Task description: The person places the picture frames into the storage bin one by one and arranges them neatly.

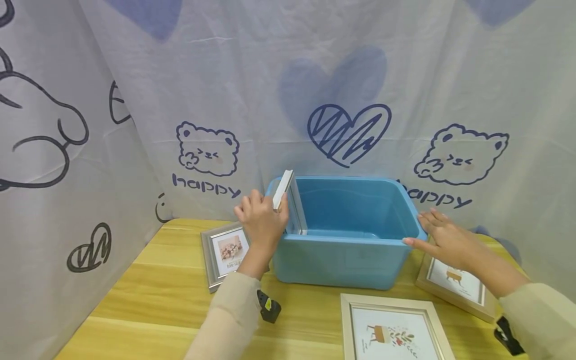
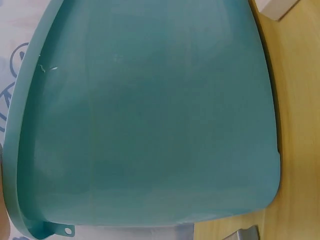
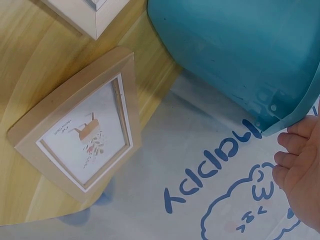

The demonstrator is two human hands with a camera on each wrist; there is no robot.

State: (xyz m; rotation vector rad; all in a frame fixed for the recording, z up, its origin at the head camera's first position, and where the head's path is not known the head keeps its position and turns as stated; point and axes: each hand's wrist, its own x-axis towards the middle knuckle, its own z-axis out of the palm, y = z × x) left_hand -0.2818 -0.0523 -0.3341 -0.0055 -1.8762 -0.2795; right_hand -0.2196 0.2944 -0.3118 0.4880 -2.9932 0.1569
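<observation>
Doodled white curtain point(image 1: 252, 85) behind a yellow wood-grain table point(image 1: 144, 290)

Black doodles point(image 1: 90, 251) mark the curtain at the far left of the head view. Left of centre, a silver-grey picture frame point(image 1: 228, 252) lies face up on the table, partly hidden by the person's left hand point(image 1: 262, 221). That hand pinches a white-edged frame point(image 1: 282, 190), tilted, at the left end of the blue bin point(image 1: 339, 262) in mid-view; its top rises above the rim point(image 1: 346, 240). Just in front, at the lower right of centre, a cream frame point(image 1: 391, 335) lies face up. The right hand point(image 1: 450, 242) rests on the bin's right rim, fingers outstretched and loose, thumb spread. Farther right, a tan frame point(image 1: 459, 285) lies partly behind the right forearm point(image 1: 497, 272).
</observation>
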